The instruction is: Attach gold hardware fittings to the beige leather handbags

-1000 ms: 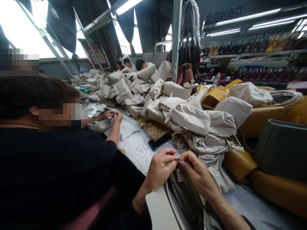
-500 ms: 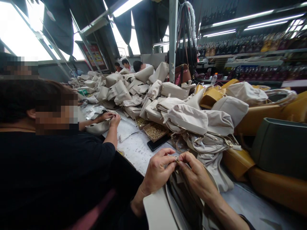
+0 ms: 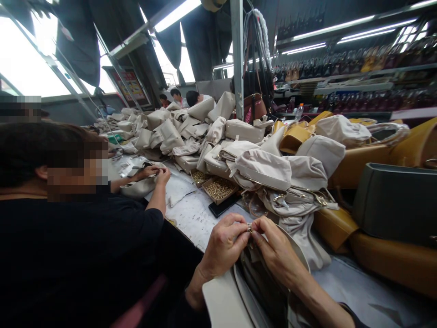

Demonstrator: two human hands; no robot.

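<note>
Clock centred on person's hands, 12 straight ahead. Left hand [image 3: 221, 243] and right hand [image 3: 280, 253] meet over pale bag [image 3: 221, 300], which hangs open toward 6. Both hands' fingers pinched closed on bag's upper edge, round small metal fitting [image 3: 250, 229], mostly hidden. Phone [image 3: 223, 207] on worktop [image 3: 186, 218] at 10; box of brass-coloured pieces [image 3: 219, 189] at 11, just beside phone. Dark green bag [image 3: 399, 200] at 3.

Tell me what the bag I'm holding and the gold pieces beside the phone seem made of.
The cream handbag looks like leather or imitation leather: smooth, low sheen, no weave visible. The gold pieces are probably metal, polished or plated, judging by their bright glints.
</note>
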